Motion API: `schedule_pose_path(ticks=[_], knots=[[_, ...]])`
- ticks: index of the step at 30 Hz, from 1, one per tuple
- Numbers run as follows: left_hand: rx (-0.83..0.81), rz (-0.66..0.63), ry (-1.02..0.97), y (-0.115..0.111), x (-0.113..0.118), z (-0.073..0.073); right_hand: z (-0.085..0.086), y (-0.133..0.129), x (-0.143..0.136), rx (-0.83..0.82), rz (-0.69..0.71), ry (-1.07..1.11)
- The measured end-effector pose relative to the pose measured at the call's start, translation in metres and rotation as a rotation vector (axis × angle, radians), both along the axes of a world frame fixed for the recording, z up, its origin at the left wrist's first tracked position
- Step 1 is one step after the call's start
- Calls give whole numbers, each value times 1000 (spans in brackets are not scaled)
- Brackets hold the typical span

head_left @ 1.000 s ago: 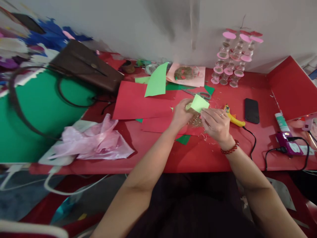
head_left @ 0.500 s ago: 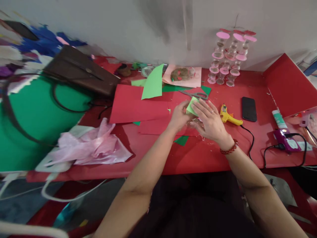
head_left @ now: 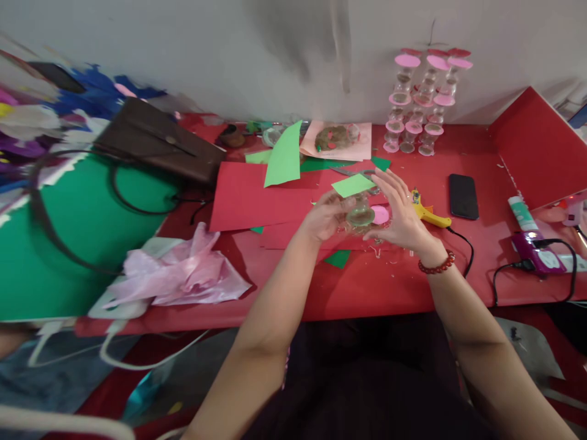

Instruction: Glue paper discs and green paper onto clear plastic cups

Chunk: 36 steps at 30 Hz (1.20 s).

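My left hand (head_left: 328,215) is closed round a clear plastic cup (head_left: 360,215) over the red sheets. A small light-green paper piece (head_left: 352,185) lies across the top of the cup. Just right of it, my right hand (head_left: 397,212) has its fingers spread, with the fingertips near the paper's right edge. Between the hands, beside the cup, a pink disc (head_left: 380,214) shows. Grey scissors (head_left: 351,172) lie behind, partly covered by the paper and my right hand.
A yellow glue gun (head_left: 431,216) and a black phone (head_left: 463,196) lie to the right. Stacked cups with pink discs (head_left: 413,127) stand at the back. A brown bag (head_left: 160,140) and pink plastic (head_left: 183,272) are on the left.
My right hand has lifted off the green paper and opened, moving slightly right. The paper now looks flatter, and the cup and pink disc have come into view.
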<state>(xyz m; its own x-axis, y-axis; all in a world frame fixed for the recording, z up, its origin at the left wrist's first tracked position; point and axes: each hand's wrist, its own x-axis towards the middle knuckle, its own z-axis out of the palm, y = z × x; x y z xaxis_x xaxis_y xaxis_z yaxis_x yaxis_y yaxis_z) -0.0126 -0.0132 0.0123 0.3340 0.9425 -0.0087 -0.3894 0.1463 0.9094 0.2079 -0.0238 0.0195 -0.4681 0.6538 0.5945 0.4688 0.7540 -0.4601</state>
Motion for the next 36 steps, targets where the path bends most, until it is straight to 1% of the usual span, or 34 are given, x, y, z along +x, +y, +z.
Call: schedule_pose_path(ticks=[3,5,7,9,10,11,12,14,15,16,18,20,24,26,28,34,36], knots=[[-2,-132,-33,-1,-7,-6,-2,0,-4,22,62,91],[0,-206,-47,-2,-8,-10,-1,-2,-9,37,97,126],[12,-268,-49,-3,-8,-13,2,-5,-12,37,123,125],[35,-310,-22,-3,-7,-14,4,-6,-13,21,116,105],[62,-297,-4,-2,-6,-14,5,-7,-13,10,95,98],[106,-256,17,-1,-5,-14,4,-7,-13,2,65,96],[173,-187,45,1,-4,-14,4,-7,-12,-1,30,97],[362,-30,135,6,-3,-15,1,-6,-10,-3,-31,101],[464,17,194,8,-2,-15,-1,-5,-9,-5,-53,99],[553,30,253,10,-1,-16,-2,-4,-9,-9,-70,93],[676,-7,326,13,1,-18,-5,-2,-8,-20,-95,78],[748,-44,334,14,1,-19,-6,0,-8,-32,-113,70],[847,-49,327,14,1,-20,-6,-1,-8,-58,-122,106],[847,-55,326,13,1,-19,-6,-3,-8,-81,-130,125],[804,-45,293,10,3,-17,-5,-3,-8,-104,-128,146],[528,28,154,-2,7,-6,-1,-3,-8,-151,-60,250],[484,41,133,-4,8,-3,0,-4,-8,-164,-66,262]])
